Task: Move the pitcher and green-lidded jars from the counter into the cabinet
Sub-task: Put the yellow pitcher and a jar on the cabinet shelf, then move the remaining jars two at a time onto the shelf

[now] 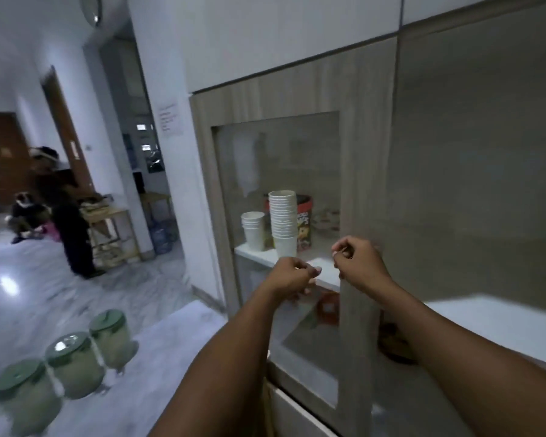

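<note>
Green-lidded jars, three clear plastic ones with pale contents (pixel 73 364), stand in a row on the white counter (pixel 171 357) at my lower left, well apart from my hands and not yet moved. No pitcher appears anywhere in view, so I cannot say where it is.

My left hand (pixel 292 277) is curled loosely in front of the glass, fingers bent, holding nothing that I can make out. My right hand (pixel 358 261) is closed, fingertips pinched at the edge of the wood-framed glass cabinet door (pixel 353 190); whether it truly grips the frame I cannot tell, as the picture is blurred.

Behind the glass, on a white shelf (pixel 256 252), sit a tall stack of white paper cups (pixel 283 222), a shorter stack (pixel 253 230) beside it, and a red printed tin (pixel 304 222) behind.

I judge the task barely begun: the door needs opening first, then every jar must be carried over.

Further left, a tiled hallway with two distant people.
</note>
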A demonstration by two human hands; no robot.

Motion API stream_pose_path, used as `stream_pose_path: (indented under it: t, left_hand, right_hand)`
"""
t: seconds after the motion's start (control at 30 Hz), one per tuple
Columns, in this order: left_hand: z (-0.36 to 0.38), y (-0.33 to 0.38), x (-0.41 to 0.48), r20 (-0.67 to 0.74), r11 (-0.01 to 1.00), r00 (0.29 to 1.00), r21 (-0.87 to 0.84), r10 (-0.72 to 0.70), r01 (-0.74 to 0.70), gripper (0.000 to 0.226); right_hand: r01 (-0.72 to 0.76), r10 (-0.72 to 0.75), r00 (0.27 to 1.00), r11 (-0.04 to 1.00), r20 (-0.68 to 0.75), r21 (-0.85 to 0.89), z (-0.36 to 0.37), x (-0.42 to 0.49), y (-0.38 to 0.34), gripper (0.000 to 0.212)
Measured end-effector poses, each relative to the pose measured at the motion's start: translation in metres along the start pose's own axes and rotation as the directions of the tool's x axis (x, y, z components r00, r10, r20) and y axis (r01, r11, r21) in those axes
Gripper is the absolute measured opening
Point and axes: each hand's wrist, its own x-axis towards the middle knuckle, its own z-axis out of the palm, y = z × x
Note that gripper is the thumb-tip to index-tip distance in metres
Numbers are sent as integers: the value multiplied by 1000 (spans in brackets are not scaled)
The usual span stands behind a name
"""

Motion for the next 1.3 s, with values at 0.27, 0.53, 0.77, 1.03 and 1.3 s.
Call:
stream_pose_path:
  t: [0.27,0.53,0.77,1.03,1.3]
  left_hand:
    - [-241,-145,-55,-299,981,937,3,-183,193,20]
    - [-379,-298,-91,-509,909,769,-66,-386,413,15]
    - [-405,-402,-76,-524,806,633,-205,-570,556,17]
    - [-417,-486,-4,-401,652,514,-467,-759,598,38]
    - [-398,-517,29,-273,537,496,-655,-824,532,37]
  right_hand:
    - [55,-75,971,994,228,93,238,-22,-113,10]
    - [-61,15,818,996,575,60,414,-61,-147,9]
    - [-125,176,619,984,765,-125,544,-44,-121,23]
    - [-166,290,448,956,846,-240,687,-21,-84,18]
    - [-441,407,259,857,876,-268,737,-16,-64,23]
